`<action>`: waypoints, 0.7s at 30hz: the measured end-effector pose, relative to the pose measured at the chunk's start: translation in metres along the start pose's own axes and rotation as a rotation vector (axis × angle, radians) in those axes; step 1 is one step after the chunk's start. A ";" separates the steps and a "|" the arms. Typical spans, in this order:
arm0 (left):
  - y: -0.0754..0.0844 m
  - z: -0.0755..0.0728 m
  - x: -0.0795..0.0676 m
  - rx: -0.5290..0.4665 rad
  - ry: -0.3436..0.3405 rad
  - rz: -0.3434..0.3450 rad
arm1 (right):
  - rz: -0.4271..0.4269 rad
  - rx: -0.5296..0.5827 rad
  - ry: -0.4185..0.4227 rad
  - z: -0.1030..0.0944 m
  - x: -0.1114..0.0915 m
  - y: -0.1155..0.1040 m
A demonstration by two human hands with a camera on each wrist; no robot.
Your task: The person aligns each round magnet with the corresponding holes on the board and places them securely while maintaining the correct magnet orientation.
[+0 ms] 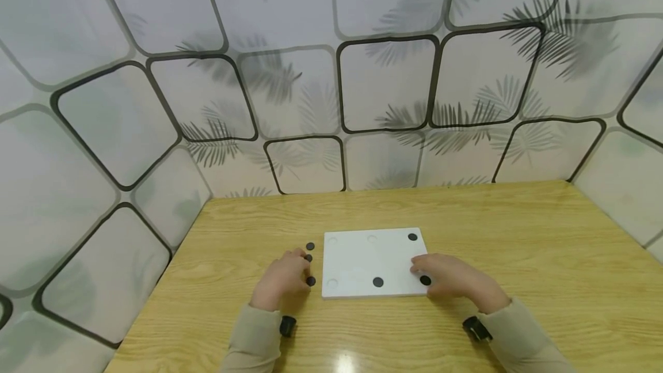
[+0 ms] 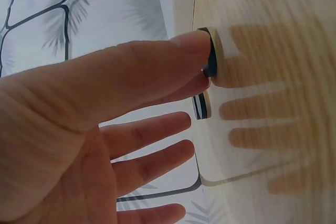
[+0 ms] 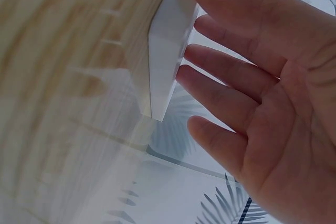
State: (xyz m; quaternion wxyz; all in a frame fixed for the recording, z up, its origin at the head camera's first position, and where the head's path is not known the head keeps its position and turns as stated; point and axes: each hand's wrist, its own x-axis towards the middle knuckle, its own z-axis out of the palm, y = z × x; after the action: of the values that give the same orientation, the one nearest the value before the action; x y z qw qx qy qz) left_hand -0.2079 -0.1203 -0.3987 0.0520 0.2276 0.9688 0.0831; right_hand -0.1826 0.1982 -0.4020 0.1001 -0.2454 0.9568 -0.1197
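Note:
A white rectangular board lies flat on the table with shallow round recesses, three of them unfilled along its left side and far edge. Black discs sit in others: a far-right disc, a near-middle disc and a near-right disc. Left of the board, my left hand pinches the nearest loose black disc between thumb and index finger, low at the tabletop. Its other fingers are extended. My right hand rests at the board's right edge, fingers nearly straight and fingertips touching it.
Two more loose black discs, a middle disc and a far disc, lie in a row beyond the left hand's thumb. The wooden table meets a patterned wall at the back. Both wrists wear black devices.

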 end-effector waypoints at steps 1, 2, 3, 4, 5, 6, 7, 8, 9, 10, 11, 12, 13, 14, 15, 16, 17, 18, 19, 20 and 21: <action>0.000 0.000 0.000 0.001 0.000 -0.002 | -0.003 0.001 0.000 0.000 0.000 0.000; 0.000 0.001 0.000 0.002 0.000 -0.001 | -0.005 0.001 0.001 0.000 0.000 0.000; 0.000 0.001 0.001 0.004 0.000 -0.001 | -0.007 -0.001 0.001 -0.001 0.000 0.000; 0.000 0.002 0.001 0.008 0.003 0.002 | -0.007 0.000 0.000 -0.001 0.000 0.000; 0.000 0.002 0.002 0.014 0.006 0.003 | -0.005 -0.001 -0.002 -0.001 0.000 -0.001; 0.000 0.003 0.002 0.018 0.010 0.004 | -0.004 -0.004 -0.003 -0.001 0.000 -0.001; 0.001 0.003 0.003 0.026 0.016 0.006 | -0.002 -0.005 -0.006 -0.001 0.000 -0.001; 0.002 0.003 0.003 0.035 0.023 0.010 | 0.000 -0.006 -0.008 -0.001 0.000 -0.001; 0.002 0.003 0.003 0.042 0.028 0.010 | 0.002 -0.005 -0.010 -0.001 0.001 -0.001; 0.003 0.003 0.003 0.050 0.033 0.012 | 0.004 -0.004 -0.011 -0.001 0.001 -0.001; 0.004 0.003 0.004 0.059 0.036 0.011 | 0.006 -0.004 -0.012 -0.001 0.001 -0.001; 0.005 0.003 0.004 0.061 0.040 0.010 | 0.007 -0.003 -0.012 -0.002 0.001 -0.001; 0.005 0.003 0.004 0.067 0.043 0.007 | 0.008 -0.001 -0.012 -0.002 0.000 -0.001; 0.005 0.004 0.004 0.071 0.046 0.005 | 0.009 0.001 -0.013 -0.002 0.000 -0.001; 0.005 0.004 0.004 0.072 0.047 0.000 | 0.010 0.001 -0.012 -0.002 0.000 -0.002; 0.006 0.004 0.004 0.073 0.050 -0.003 | 0.011 0.002 -0.011 -0.002 0.000 -0.002; 0.006 0.005 0.004 0.073 0.051 -0.007 | 0.011 0.001 -0.010 -0.002 0.000 -0.002; 0.006 0.005 0.005 0.068 0.053 -0.010 | 0.010 0.003 -0.010 -0.002 -0.001 -0.002; 0.006 0.005 0.005 0.067 0.052 -0.013 | 0.008 0.006 -0.008 -0.002 -0.001 -0.002; 0.006 0.006 0.005 0.064 0.048 -0.015 | 0.002 0.010 -0.005 -0.002 -0.002 -0.002; 0.006 0.007 0.005 0.060 0.043 -0.014 | -0.003 0.015 -0.004 -0.002 -0.002 -0.002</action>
State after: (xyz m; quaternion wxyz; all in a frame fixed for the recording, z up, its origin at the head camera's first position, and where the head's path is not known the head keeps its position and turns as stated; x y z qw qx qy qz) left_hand -0.2087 -0.1118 -0.4046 0.0249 0.2202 0.9734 0.0588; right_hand -0.1803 0.1979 -0.3995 0.1036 -0.2464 0.9552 -0.1268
